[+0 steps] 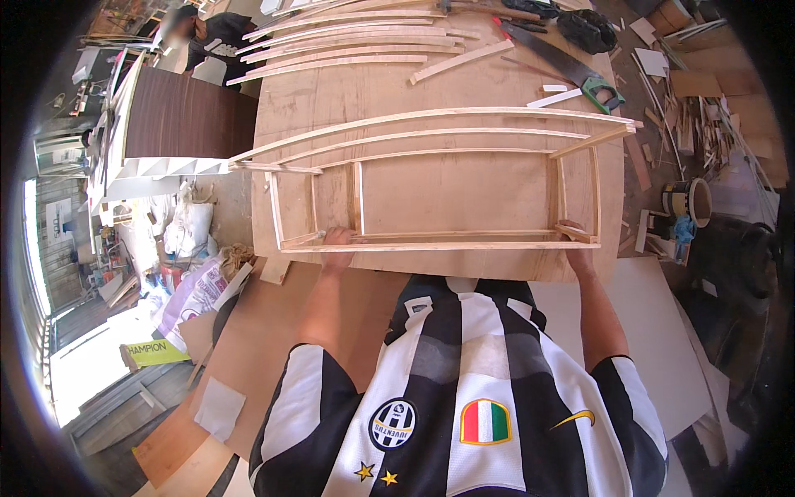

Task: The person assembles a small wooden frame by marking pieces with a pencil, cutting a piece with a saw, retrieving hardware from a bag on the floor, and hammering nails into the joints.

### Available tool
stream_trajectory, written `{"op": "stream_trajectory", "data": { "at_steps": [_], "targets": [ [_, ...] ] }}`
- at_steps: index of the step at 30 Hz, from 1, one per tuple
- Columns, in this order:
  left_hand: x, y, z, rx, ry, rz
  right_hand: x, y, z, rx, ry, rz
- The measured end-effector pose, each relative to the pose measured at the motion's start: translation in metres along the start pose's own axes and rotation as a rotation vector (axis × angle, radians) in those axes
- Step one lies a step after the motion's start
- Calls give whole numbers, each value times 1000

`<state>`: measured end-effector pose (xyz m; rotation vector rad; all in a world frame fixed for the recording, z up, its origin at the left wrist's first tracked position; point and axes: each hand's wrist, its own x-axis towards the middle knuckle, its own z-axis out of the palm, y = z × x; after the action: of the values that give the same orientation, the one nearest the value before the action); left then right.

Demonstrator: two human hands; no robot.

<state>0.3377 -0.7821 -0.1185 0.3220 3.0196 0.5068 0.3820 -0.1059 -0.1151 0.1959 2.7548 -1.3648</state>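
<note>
A long open frame of pale wooden strips (439, 246) lies across the plywood-topped table (348, 95). Crosspieces join its rails at both ends, with another upright strip left of the middle. Toward the left of the near rail, my left hand (337, 238) is closed around the wood, its fingers partly behind the strip. My right hand (575, 242) grips the same rail by the right end, next to the corner joint; the rail covers some of its fingers. Both forearms reach up from below, on either side of my striped shirt.
Several loose wooden strips (348, 60) lie at the table's far side. A handsaw with a green handle (602, 94) rests at the far right, near small white offcuts (555, 98). To the left stands a dark brown cabinet (186, 116), with another person (219, 41) behind it. A bucket (700, 203) sits at right.
</note>
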Motion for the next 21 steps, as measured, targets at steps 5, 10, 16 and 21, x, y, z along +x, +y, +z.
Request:
{"op": "stream_trajectory", "data": {
  "at_steps": [5, 10, 16, 21],
  "targets": [
    [1, -18, -6, -37, -61, 21, -23, -9, 2, -42, -20, -29],
    [6, -13, -10, -39, -54, 80, -47, -6, 10, -62, -6, 97],
    [3, -28, -7, -63, -56, 128, -57, -16, 15, -61, 62, 24],
    [-2, -28, -23, -61, -23, 180, -60, -37, 9, -91, 0, 149]
  ]
}}
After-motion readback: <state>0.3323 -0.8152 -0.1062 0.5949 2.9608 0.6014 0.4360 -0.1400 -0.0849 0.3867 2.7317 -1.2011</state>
